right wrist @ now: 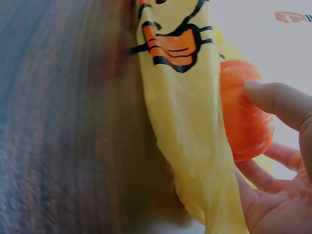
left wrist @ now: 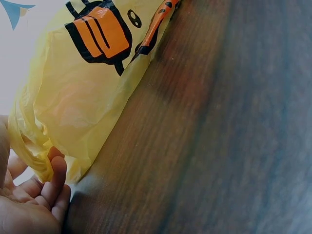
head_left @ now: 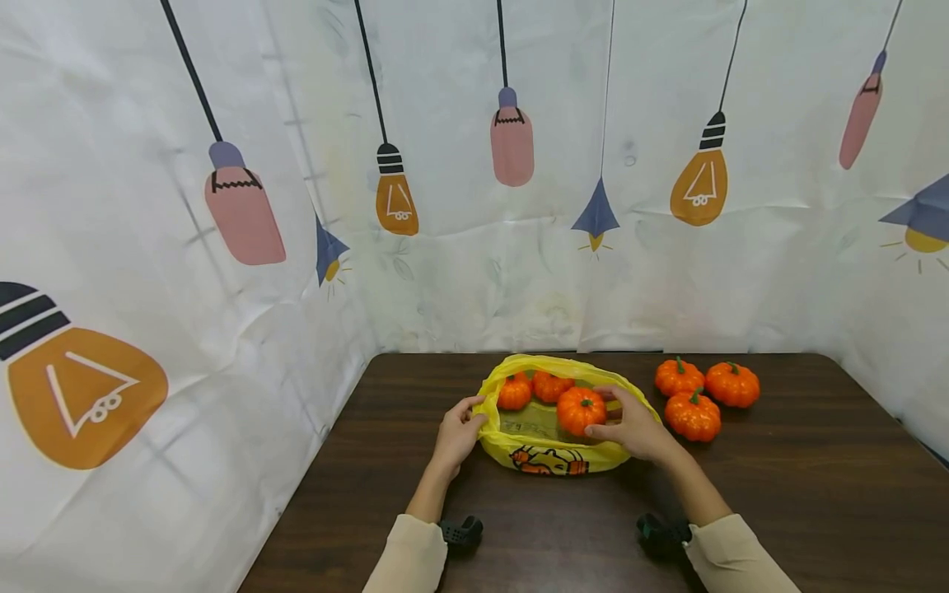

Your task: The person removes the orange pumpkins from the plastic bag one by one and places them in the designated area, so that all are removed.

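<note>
A yellow plastic bag (head_left: 511, 449) with a cartoon print lies on the table, its mouth spread wide. Two small orange pumpkins (head_left: 515, 392) rest inside toward the back. My left hand (head_left: 457, 430) pinches the bag's left rim; in the left wrist view the fingers (left wrist: 57, 178) curl round the gathered yellow plastic. Over the right part of the opening, my right hand (head_left: 636, 424) holds another orange pumpkin (head_left: 581, 411) between thumb and fingers. The right wrist view has this pumpkin (right wrist: 243, 114) partly behind the bag's edge, with the thumb (right wrist: 273, 100) on its side.
Three more orange pumpkins (head_left: 693, 416) sit close together on the table to the right of the bag. The dark wooden table (head_left: 549, 535) ends at a white curtain (head_left: 474, 288) printed with lamps, behind and to the left.
</note>
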A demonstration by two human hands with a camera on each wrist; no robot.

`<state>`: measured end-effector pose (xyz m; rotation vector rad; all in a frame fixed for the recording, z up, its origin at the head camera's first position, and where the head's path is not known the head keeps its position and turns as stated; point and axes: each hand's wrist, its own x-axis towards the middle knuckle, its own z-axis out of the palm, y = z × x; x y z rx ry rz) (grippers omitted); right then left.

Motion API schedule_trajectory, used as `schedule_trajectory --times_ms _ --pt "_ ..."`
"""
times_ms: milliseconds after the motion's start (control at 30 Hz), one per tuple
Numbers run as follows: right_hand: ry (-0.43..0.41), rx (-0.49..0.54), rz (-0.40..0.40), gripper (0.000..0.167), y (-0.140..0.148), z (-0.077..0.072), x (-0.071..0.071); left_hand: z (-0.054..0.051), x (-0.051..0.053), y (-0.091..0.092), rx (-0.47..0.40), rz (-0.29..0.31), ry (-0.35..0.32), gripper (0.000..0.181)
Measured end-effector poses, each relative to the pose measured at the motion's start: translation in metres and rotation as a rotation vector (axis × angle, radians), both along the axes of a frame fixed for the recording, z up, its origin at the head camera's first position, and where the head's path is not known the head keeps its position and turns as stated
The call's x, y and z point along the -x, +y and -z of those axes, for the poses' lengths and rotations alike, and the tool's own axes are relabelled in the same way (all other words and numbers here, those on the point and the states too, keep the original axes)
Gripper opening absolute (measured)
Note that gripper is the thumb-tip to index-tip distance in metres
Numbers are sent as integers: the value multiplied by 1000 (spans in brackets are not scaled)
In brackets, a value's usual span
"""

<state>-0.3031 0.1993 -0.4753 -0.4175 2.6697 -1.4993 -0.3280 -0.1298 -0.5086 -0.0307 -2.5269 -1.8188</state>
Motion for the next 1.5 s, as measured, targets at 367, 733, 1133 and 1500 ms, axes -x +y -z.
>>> schedule_trajectory --times_ms 367,733,1133,1500 --pt "6 -26 32 77 8 -16 -5 2 1 0 8 -3 2 38" --pt "20 16 39 77 15 -24 -7 0 0 0 24 -2 13 38" --pt "26 93 12 75 25 -36 -11 1 1 0 20 -10 3 36" --pt "-2 70 53 82 49 -49 -17 1 1 1 18 -5 16 37"
